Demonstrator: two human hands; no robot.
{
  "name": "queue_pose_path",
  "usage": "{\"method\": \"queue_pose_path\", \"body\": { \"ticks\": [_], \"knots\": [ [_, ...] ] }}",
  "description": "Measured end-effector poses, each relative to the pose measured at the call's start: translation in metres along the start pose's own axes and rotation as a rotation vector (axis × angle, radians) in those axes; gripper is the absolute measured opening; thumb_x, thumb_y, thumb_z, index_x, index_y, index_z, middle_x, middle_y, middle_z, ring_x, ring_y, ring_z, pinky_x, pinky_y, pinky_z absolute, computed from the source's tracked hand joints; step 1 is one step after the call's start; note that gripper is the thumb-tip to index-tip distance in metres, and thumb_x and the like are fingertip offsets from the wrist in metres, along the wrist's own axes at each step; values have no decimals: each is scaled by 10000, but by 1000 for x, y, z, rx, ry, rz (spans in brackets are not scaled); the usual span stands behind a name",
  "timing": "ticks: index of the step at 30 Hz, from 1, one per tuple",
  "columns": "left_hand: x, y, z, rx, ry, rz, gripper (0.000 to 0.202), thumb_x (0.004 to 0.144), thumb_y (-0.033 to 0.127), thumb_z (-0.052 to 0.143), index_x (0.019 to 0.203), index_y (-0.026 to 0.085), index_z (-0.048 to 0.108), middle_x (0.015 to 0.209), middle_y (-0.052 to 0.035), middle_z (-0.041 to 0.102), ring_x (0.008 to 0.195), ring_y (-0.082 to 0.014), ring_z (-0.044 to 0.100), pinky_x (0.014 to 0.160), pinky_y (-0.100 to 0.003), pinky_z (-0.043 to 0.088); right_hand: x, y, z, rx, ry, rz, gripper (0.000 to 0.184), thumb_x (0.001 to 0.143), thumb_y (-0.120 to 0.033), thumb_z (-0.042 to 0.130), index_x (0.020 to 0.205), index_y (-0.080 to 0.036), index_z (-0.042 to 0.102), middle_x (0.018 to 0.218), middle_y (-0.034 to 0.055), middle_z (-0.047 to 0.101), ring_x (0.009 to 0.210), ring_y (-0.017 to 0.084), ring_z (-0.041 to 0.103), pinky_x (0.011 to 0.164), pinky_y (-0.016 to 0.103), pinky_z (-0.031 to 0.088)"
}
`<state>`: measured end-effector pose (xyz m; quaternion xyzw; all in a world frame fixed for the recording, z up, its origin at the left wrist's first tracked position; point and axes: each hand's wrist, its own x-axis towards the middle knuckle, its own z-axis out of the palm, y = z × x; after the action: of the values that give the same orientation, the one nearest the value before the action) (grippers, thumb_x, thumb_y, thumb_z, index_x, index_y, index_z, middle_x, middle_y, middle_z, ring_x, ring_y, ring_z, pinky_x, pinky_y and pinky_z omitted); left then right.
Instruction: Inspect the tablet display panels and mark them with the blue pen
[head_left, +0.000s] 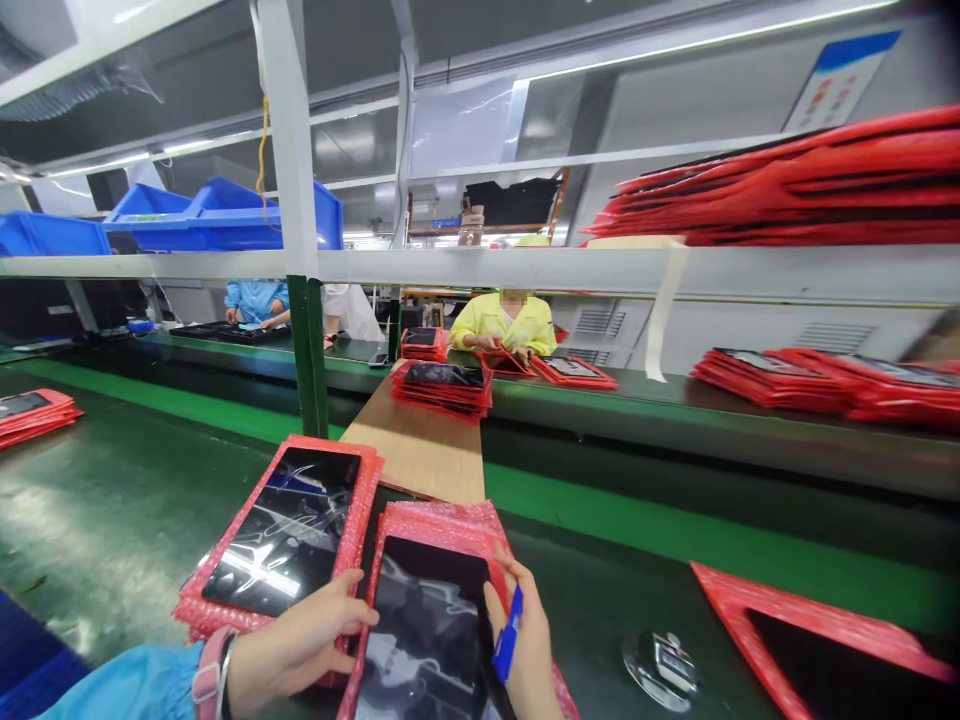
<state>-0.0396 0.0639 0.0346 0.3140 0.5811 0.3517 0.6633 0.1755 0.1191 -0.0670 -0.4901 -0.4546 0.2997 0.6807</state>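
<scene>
A black glass screen panel (427, 630) lies on red bubble-wrap bags (442, 525) right in front of me. My left hand (300, 640) grips the left edge of this panel and its red wrap, thumb on top. At the right edge, my right hand (525, 625) has a blue pen (508, 635) tucked in it, while its fingers touch the panel's side. Just left of the panel is a stack of red bubble-wrap bags (367, 480) with another black screen panel (289, 525) on top, reflecting the lights.
Right of me on the green bench (600, 600) are a shiny metal object (662, 668) and another wrapped panel (840, 650). A wooden board (427, 450) bridges to the far bench, bearing a red stack (442, 388). A co-worker in yellow (472, 322) handles red bags. Shelf posts (306, 350) stand ahead.
</scene>
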Motion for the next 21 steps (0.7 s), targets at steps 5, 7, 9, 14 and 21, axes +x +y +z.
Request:
{"method": "queue_pose_path", "body": {
  "ticks": [5,7,9,14,21],
  "knots": [
    [7,13,9,74,13,60,277,612,184,681,877,168,605,651,35,553,629,-148,530,570,-255,369,-5,0,1,-68,20,-38,319,725,-371,602,1004,-223,564,1077,105,653,1058,315,620,993,523,398],
    [13,18,19,97,-24,114,168,587,160,698,728,160,607,600,41,544,606,-140,522,598,-260,386,-7,-3,2,-91,8,-54,356,743,-392,584,1048,-208,573,1138,120,650,1095,302,614,1006,484,409],
    [21,22,32,102,-74,176,140,587,179,717,684,160,617,630,24,595,665,-160,569,687,-284,431,-8,-9,-1,-123,-29,-66,401,797,-413,530,1125,-185,563,1192,143,652,1104,282,626,986,440,449],
    [33,28,44,101,-49,311,174,650,260,709,791,170,661,833,-41,718,948,-260,640,924,-376,438,-1,-35,-52,-330,-142,-112,408,912,-445,383,1041,-164,650,900,104,767,899,226,716,814,295,546],
    [28,73,-37,121,126,415,326,647,261,761,954,212,665,995,-35,757,1106,-252,631,934,-300,479,28,-49,-179,-944,-140,-106,524,874,-269,303,1260,-57,586,423,-3,569,346,202,538,431,301,398]
  ]
}}
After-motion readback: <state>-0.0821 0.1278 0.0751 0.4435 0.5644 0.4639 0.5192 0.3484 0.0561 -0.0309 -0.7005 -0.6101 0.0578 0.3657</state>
